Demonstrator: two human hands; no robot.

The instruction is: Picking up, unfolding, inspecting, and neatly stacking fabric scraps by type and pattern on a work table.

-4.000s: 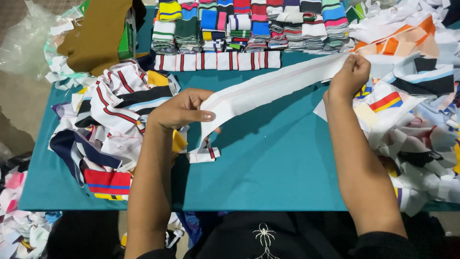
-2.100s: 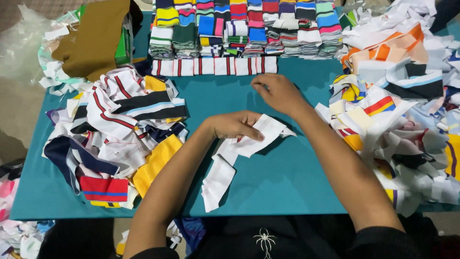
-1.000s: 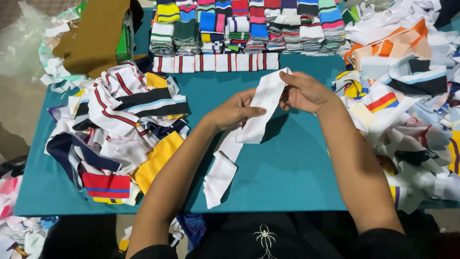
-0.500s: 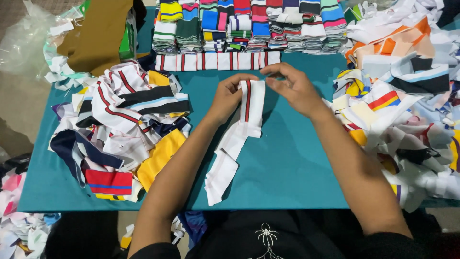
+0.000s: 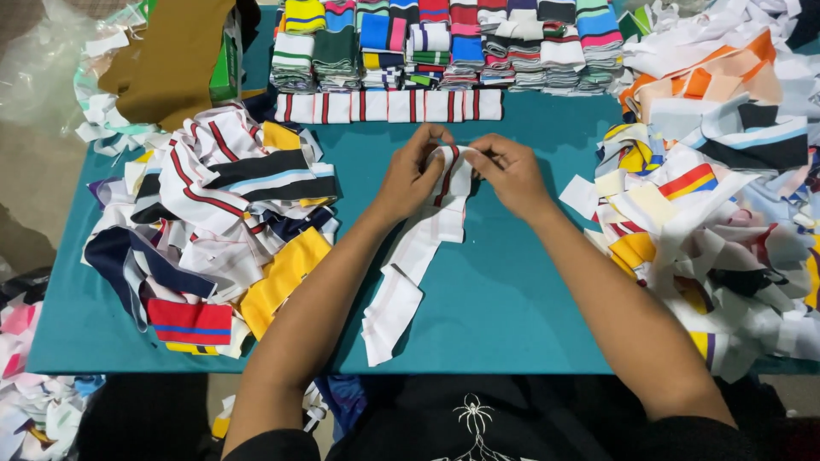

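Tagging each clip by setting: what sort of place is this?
Probably a garment workshop sorting table. Loose heaps of striped knit strips flank a teal table, folded stacks line the far edge, and both hands fold a white strip.

The knit strip (image 5: 424,246) between the hands is white with a dark red stripe edged in black near its folded top. The surface (image 5: 521,299) is teal. The row of folded strips (image 5: 389,106) laid flat is white with red stripes. The stacked folded strips (image 5: 444,38) behind show yellow, green, blue, pink, red, grey and white bands. The left pile (image 5: 213,222) mixes white, navy, black, yellow and red; the right pile (image 5: 726,196) white, orange, yellow, black and pale blue. A brown cloth (image 5: 166,60) lies far left.
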